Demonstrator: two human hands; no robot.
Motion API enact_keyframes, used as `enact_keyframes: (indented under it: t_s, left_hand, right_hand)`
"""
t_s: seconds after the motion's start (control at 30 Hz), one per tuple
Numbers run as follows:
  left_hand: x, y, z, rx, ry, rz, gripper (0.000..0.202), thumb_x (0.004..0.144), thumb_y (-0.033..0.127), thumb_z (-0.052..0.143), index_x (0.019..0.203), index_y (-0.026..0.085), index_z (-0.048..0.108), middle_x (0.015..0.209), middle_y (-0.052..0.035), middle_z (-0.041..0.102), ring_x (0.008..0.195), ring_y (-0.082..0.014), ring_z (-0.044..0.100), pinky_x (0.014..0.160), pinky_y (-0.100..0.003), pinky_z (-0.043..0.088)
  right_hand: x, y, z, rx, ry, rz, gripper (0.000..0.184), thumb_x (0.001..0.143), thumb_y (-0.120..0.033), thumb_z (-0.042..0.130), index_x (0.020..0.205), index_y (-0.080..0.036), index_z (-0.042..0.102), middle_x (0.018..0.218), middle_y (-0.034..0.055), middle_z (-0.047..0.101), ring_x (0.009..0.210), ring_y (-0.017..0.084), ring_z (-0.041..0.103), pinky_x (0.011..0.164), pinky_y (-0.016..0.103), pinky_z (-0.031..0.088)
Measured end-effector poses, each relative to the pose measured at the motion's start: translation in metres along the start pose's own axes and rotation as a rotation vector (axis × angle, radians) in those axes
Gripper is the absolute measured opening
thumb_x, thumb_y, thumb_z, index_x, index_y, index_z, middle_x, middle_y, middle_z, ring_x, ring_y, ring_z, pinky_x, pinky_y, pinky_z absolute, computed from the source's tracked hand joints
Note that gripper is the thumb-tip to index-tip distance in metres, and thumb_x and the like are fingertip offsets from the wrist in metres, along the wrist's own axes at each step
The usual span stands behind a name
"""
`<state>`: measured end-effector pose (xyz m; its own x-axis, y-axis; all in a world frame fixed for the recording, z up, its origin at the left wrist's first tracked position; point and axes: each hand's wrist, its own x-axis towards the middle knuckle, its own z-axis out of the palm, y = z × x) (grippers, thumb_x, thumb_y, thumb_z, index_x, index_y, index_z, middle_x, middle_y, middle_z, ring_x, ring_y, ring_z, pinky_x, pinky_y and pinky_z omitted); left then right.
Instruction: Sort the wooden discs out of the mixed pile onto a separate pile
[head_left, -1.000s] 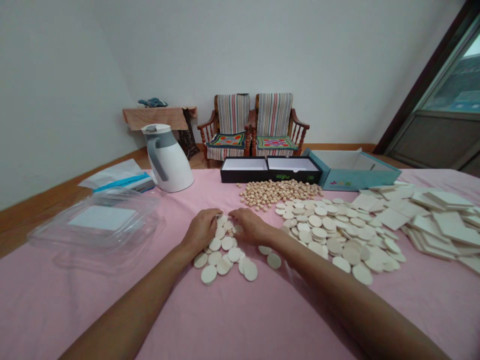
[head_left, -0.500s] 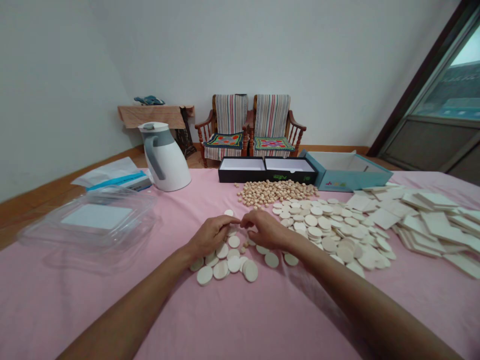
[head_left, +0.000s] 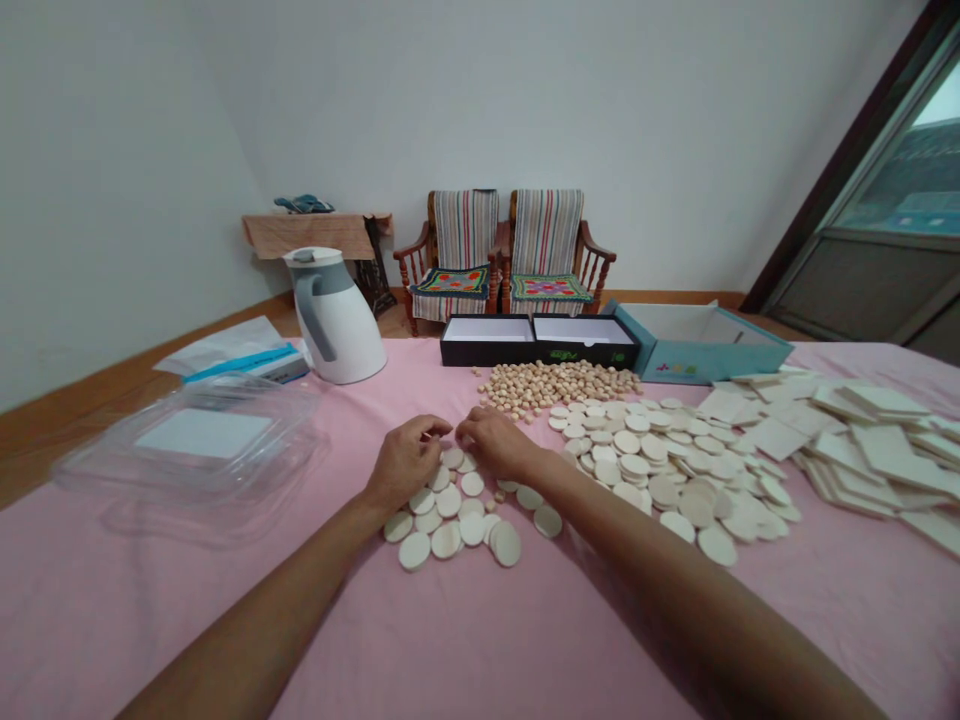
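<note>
My left hand [head_left: 405, 462] and my right hand [head_left: 498, 443] rest side by side on a small heap of pale round discs [head_left: 454, 520] on the pink tablecloth [head_left: 225, 600]. Both hands have the fingers curled down over the discs, fingertips almost meeting at the heap's far edge. What the fingers hold, if anything, is hidden under them. A much larger spread of the same discs [head_left: 667, 470] lies just right of my right forearm.
Small wooden beads [head_left: 551, 384] are piled behind the discs. Square tiles [head_left: 862, 430] cover the right side. Two black boxes [head_left: 540, 340] and a teal box [head_left: 697, 345] stand at the back, a white jug [head_left: 335, 315] and a clear plastic container [head_left: 195, 445] at the left.
Both hands pinched together slightly raised over the heap half a second ago; now they have dropped back onto the discs and shifted a little left. The disc heap looks slightly more gathered.
</note>
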<state>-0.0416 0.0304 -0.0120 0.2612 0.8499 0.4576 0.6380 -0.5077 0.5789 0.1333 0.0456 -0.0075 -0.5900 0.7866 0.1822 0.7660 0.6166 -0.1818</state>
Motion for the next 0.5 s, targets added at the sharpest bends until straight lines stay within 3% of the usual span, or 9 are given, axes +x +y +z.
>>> enact_keyframes:
  t_s: [0.23,0.4,0.5]
  left_hand:
    - [-0.002,0.005,0.001,0.007,-0.156,0.113,0.021,0.075,0.011,0.051,0.088,0.017,0.067,0.088,-0.0033,0.068,0.082,-0.0157,0.062,0.075,-0.027,0.049]
    - [-0.002,0.004,0.004,0.037,-0.229,0.171,0.018,0.077,0.013,0.051,0.084,0.018,0.067,0.085,-0.0037,0.067,0.080,-0.0161,0.060,0.076,-0.028,0.047]
    - [-0.002,0.004,0.005,0.037,-0.238,0.160,0.018,0.078,0.013,0.051,0.084,0.018,0.067,0.085,-0.0036,0.067,0.079,-0.0157,0.059,0.074,-0.028,0.047]
  right_hand:
    - [-0.072,0.012,-0.045,-0.153,0.028,0.278,0.024,0.075,-0.007,0.047,0.090,-0.013,0.065,0.091,0.0120,0.062,0.092,0.021,0.052,0.075,0.028,0.036]
    - [-0.114,0.020,-0.083,-0.345,0.043,0.555,0.022,0.077,-0.009,0.046,0.088,-0.013,0.065,0.095,0.0157,0.061,0.095,0.027,0.050,0.077,0.037,0.035]
    - [-0.116,0.012,-0.086,-0.269,0.069,0.505,0.024,0.078,-0.008,0.047,0.092,-0.014,0.066,0.097,0.0141,0.061,0.099,0.026,0.049,0.080,0.037,0.034]
